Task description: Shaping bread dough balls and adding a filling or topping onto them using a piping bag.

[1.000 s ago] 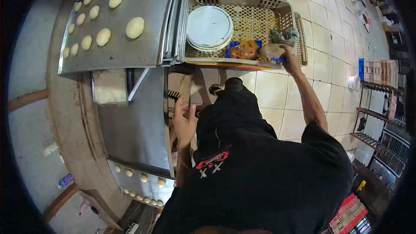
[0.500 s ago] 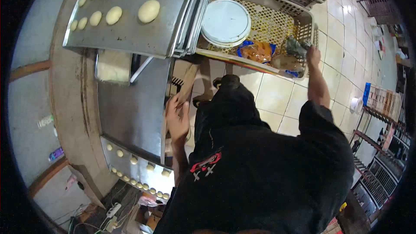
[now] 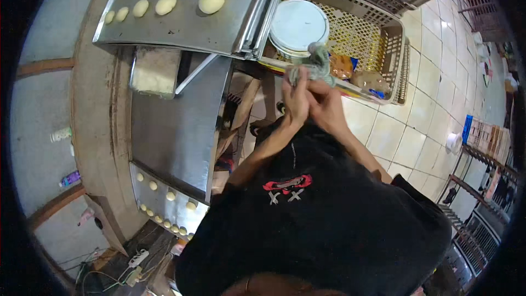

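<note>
A crumpled grey-green cloth (image 3: 319, 66) is up in front of my body, over the near edge of the crate (image 3: 395, 66). Both hands are closed on it, side by side and touching: my left hand (image 3: 296, 100) with its fingers upward, my right hand (image 3: 327, 108) against it. The cloth partly covers the near rim of a round white-lidded tub (image 3: 299, 22) inside the crate. Beside the tub lie an orange-brown package (image 3: 342, 67) and a clear bag of something pale brown (image 3: 371, 81).
At the left, a metal tray (image 3: 189, 24) bears several pale dough balls (image 3: 212, 1). Below it are a container of pale crumbly stuff (image 3: 156, 74) and a steel surface (image 3: 172, 126). Another tray of dough balls (image 3: 171, 196) sits nearer. Racks (image 3: 482, 203) stand right on the tiled floor (image 3: 433, 71).
My right hand has come from the crate's right corner to the middle, bringing the cloth. My left hand has moved right and taken hold of it too. The view has shifted slightly.
</note>
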The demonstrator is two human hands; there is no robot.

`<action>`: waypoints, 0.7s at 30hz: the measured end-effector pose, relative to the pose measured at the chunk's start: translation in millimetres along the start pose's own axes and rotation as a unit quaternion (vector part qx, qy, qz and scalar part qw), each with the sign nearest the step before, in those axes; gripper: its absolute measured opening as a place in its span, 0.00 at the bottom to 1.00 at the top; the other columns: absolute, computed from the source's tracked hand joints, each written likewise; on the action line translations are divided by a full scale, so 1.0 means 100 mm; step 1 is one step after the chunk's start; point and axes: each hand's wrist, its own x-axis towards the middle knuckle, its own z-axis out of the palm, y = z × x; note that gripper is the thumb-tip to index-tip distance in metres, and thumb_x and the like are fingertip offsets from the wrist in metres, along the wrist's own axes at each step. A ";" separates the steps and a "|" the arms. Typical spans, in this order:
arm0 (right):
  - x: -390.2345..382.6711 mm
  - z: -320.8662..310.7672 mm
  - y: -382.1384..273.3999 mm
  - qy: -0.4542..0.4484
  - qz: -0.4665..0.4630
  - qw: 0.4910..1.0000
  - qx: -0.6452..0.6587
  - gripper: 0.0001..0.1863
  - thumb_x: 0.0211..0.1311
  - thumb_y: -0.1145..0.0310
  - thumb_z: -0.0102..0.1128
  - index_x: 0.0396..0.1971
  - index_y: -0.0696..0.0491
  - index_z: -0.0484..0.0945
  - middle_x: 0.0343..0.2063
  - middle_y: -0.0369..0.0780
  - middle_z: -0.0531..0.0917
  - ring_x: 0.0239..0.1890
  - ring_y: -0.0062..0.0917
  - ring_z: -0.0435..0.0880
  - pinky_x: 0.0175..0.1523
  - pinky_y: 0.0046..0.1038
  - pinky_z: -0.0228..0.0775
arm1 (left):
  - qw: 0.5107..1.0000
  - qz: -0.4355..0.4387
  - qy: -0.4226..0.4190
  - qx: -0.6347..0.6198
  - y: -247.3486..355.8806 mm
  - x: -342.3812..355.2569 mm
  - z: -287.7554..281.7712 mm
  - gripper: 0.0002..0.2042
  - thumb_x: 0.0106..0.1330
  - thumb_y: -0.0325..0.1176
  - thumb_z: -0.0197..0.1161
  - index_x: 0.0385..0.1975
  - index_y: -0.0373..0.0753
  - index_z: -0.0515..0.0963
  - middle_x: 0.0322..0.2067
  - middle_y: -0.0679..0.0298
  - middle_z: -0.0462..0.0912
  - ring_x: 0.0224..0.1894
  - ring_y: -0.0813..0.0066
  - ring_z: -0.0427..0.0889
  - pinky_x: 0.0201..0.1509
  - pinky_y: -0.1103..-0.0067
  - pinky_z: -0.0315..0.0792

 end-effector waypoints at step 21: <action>0.11 -0.34 0.36 0.091 0.330 0.905 0.253 0.19 0.70 0.57 0.56 0.46 0.59 0.77 0.40 0.39 0.81 0.41 0.22 0.77 0.48 0.28 0.70 | 0.956 0.099 -0.158 0.228 -0.02 -0.27 0.21 0.35 0.71 0.50 0.48 0.67 0.27 0.51 0.65 0.43 0.57 0.68 0.47 0.56 0.71 0.60 0.49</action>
